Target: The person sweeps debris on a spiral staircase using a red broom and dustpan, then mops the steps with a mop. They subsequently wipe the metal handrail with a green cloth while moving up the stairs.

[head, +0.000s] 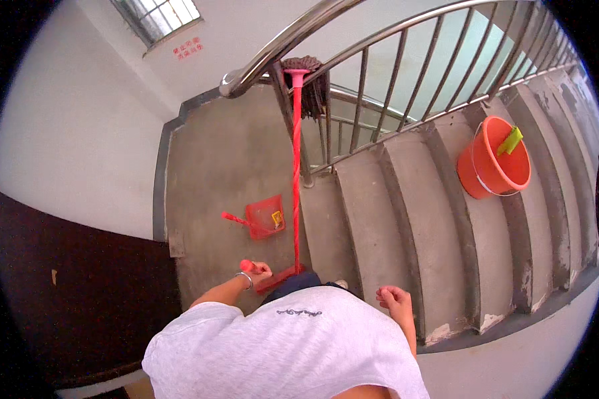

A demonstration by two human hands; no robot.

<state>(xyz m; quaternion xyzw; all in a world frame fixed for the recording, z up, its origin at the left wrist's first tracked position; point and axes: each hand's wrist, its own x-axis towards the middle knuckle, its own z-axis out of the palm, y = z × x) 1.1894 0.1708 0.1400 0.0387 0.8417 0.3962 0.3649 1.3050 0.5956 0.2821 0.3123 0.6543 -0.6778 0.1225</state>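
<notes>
My left hand (260, 272) is closed around a red handle (248, 266), whose rounded end points up. A broad red broom head (275, 283) lies low beside that hand, partly hidden by my dark clothing; I cannot tell how it joins the handle. Over the lower steps, my right hand (393, 298) hangs with curled fingers and nothing visible in it. A mop stands head up against the railing, its red handle (296, 164) reaching down in front of me and its dark strands (313, 95) hanging by the post. On the landing lies a red dustpan (264, 214) with a yellow scrap (277, 219) inside.
Concrete stairs (409, 199) rise to the right. An orange bucket (489, 164) with a wire handle stands on them, a yellow-green cloth (510, 141) over its rim. A metal railing (404, 25) borders the stairs. A dark brown door (80, 289) is on the left.
</notes>
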